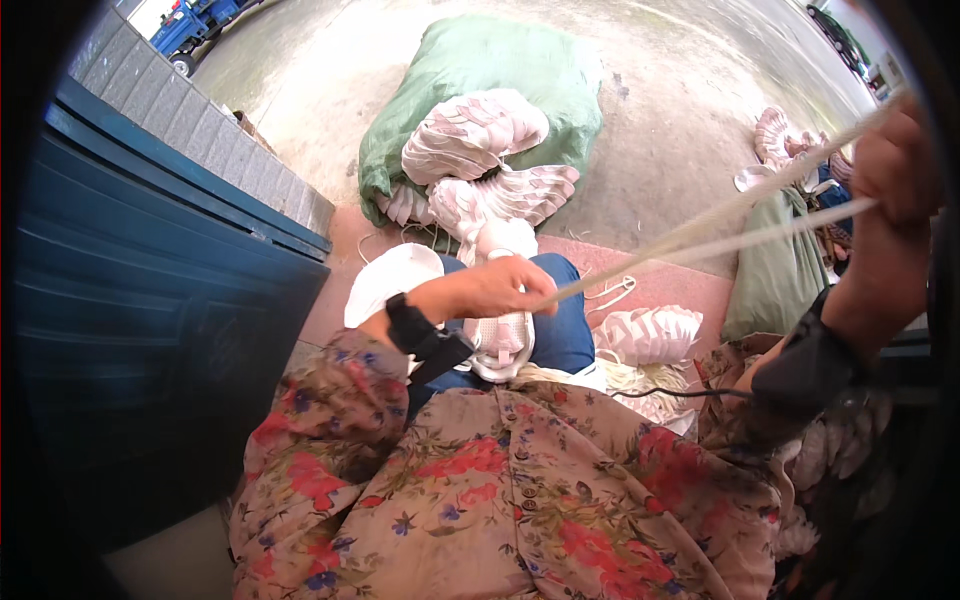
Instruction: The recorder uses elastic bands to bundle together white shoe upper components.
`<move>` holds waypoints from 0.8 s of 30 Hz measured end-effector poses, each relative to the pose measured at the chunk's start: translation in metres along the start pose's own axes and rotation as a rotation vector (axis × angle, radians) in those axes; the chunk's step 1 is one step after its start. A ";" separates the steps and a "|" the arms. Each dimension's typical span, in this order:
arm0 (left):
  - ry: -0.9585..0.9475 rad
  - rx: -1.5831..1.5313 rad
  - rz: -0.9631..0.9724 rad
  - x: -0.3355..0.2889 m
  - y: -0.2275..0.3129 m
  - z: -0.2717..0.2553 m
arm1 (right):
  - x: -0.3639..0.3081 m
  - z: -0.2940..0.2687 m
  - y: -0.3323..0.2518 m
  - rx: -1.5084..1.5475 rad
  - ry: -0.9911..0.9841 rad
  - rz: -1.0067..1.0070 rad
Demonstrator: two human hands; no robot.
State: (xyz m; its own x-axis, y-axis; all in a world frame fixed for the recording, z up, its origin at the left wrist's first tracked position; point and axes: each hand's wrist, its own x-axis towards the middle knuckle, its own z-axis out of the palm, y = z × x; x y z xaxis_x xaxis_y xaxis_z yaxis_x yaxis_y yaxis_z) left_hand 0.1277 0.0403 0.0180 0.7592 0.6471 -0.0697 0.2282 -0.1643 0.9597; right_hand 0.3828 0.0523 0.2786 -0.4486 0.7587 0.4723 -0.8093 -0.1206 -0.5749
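Biggest thing in view is the dark blue metal door (150,300) filling the left side, with a grey tiled ledge (190,120) running along its top edge. Next up, a fat green sack (500,70) sits out on the concrete floor (680,90), and stacks of white shoe uppers (480,135) are piled against its near side. A second, smaller green bag (775,275) slumps at the right edge of the floor, and another small stack of white pieces (650,335) lies on the reddish step beside the person's knee.

On the lap, over blue jeans, there's one white shoe piece (500,345), sitting right under the left hand. The left hand (500,285) is bent at the wrist, fingers pinched shut around a bundle of pale cord (720,225). The cord runs taut up and to the right. The right hand (895,160) is raised high at the right edge, arm stretched out, fist closed on the far end of the same cord.
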 end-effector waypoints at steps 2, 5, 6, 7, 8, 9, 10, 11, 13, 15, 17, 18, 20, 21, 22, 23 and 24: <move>0.275 -0.267 -0.086 -0.026 0.005 -0.024 | -0.007 -0.026 -0.009 -0.613 -0.063 -0.061; 0.991 -0.684 -0.061 -0.109 0.008 -0.086 | -0.042 -0.101 -0.047 -0.499 0.214 -0.107; 1.021 -0.805 -0.071 -0.138 -0.008 -0.125 | -0.073 -0.126 -0.083 -0.400 0.357 -0.106; 1.167 -0.782 -0.056 -0.181 -0.001 -0.141 | -0.088 -0.159 -0.091 -0.179 0.411 -0.081; 1.345 -0.682 -0.034 -0.220 0.006 -0.148 | -0.110 -0.190 -0.098 -0.024 0.570 -0.047; 1.310 -0.676 -0.072 -0.246 -0.005 -0.169 | -0.134 -0.198 -0.103 0.014 0.616 -0.017; 1.385 -0.683 -0.105 -0.267 -0.006 -0.173 | -0.147 -0.215 -0.087 -0.243 0.677 -0.018; 1.464 -0.648 -0.183 -0.272 -0.004 -0.173 | -0.155 -0.228 -0.064 -0.436 0.782 -0.033; 1.417 -0.658 -0.328 -0.264 -0.018 -0.163 | -0.147 -0.233 0.009 -0.843 1.150 0.123; 1.237 -0.603 -0.406 -0.216 -0.028 -0.139 | -0.160 -0.221 0.090 -1.296 0.709 0.320; 1.031 -0.487 -0.447 -0.166 -0.035 -0.107 | -0.177 -0.223 0.168 -1.157 0.482 0.614; 0.976 -0.566 -0.476 -0.150 -0.047 -0.091 | -0.166 -0.188 0.196 -1.023 0.402 0.734; 0.770 -0.557 -0.560 -0.102 -0.038 -0.051 | -0.173 -0.175 0.236 -1.190 0.257 0.849; 0.618 -0.467 -0.622 -0.081 -0.029 -0.035 | -0.171 -0.168 0.244 -1.259 0.220 0.916; 0.582 -0.445 -0.473 -0.072 -0.039 -0.015 | -0.175 -0.168 0.251 -1.257 0.221 0.916; 0.478 -0.178 -0.518 -0.061 -0.042 -0.002 | -0.181 -0.174 0.260 -1.430 0.198 0.818; 0.462 0.037 -0.417 -0.056 -0.058 0.012 | -0.184 -0.177 0.265 -1.600 0.169 0.712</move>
State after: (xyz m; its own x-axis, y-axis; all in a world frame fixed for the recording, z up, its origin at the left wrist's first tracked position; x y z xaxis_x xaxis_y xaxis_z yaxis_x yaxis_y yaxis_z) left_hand 0.0792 0.0041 -0.0375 0.2610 0.9164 -0.3034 0.4759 0.1513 0.8664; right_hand 0.3177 -0.0066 -0.0791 -0.3925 0.9076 -0.1490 0.6889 0.1827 -0.7014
